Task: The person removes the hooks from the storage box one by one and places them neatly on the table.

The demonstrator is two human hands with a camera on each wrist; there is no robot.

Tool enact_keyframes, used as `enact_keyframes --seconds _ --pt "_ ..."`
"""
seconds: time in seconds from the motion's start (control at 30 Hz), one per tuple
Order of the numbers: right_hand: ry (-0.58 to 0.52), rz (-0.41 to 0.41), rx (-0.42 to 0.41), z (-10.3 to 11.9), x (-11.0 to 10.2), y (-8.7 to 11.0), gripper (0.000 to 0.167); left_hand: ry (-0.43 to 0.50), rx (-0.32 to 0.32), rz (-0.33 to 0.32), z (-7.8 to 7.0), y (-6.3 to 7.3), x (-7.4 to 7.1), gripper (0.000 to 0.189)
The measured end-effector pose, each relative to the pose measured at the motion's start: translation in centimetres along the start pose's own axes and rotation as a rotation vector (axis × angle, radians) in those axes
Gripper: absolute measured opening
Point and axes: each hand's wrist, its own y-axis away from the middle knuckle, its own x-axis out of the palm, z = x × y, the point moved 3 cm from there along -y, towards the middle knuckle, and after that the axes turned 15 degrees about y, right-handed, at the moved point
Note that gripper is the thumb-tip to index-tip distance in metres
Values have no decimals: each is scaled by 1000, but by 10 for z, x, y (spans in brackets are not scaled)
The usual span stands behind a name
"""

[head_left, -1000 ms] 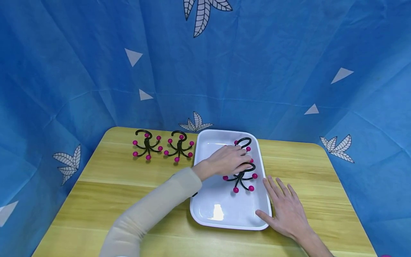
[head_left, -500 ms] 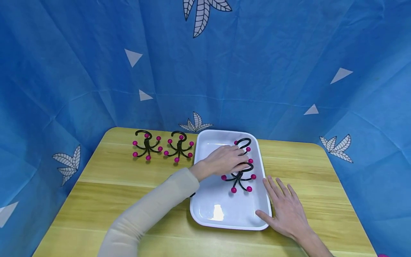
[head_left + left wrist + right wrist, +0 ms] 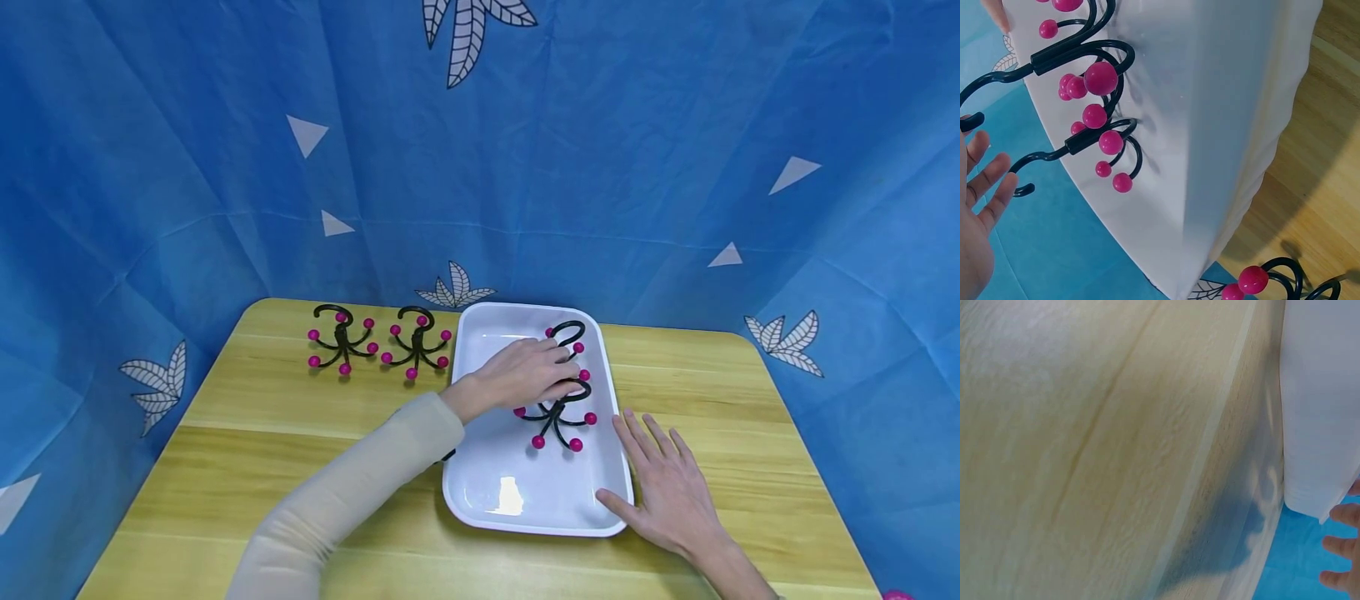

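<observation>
Reaching into the white tray (image 3: 540,521), my left hand (image 3: 525,372) holds the nearer black multi-arm hook (image 3: 557,415) at its curved end. That grip is mostly hidden in the head view, and the left wrist view cuts it off. Several pink balls cap the hook's arms. Behind it in the tray lies a second black multi-arm hook (image 3: 572,329), partly covered by the fingers; in the left wrist view its curved end (image 3: 1025,189) passes by the fingertips (image 3: 1004,187). Fingers spread, my right hand (image 3: 671,493) rests along the tray's right rim, thumb over the edge.
Two similar black hooks with pink balls, a left one (image 3: 342,340) and a right one (image 3: 417,340), stand on the wooden table (image 3: 225,467) left of the tray. A dark tip (image 3: 448,455) shows beside the tray under the sleeve. Blue patterned cloth (image 3: 637,208) surrounds the table.
The nearer hook has shifted slightly left and turned a little, with my left hand moving slightly left. My right hand keeps its place at the rim.
</observation>
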Motion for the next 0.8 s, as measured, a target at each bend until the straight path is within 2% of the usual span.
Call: enact_keyframes --seconds 0.27,0.8 --pt "-1 -1 1 1 -1 0 105 -44 63 -19 -1 1 -3 31" --pt "3 -14 -7 0 1 -1 105 7 63 -99 -1 12 -21 30"
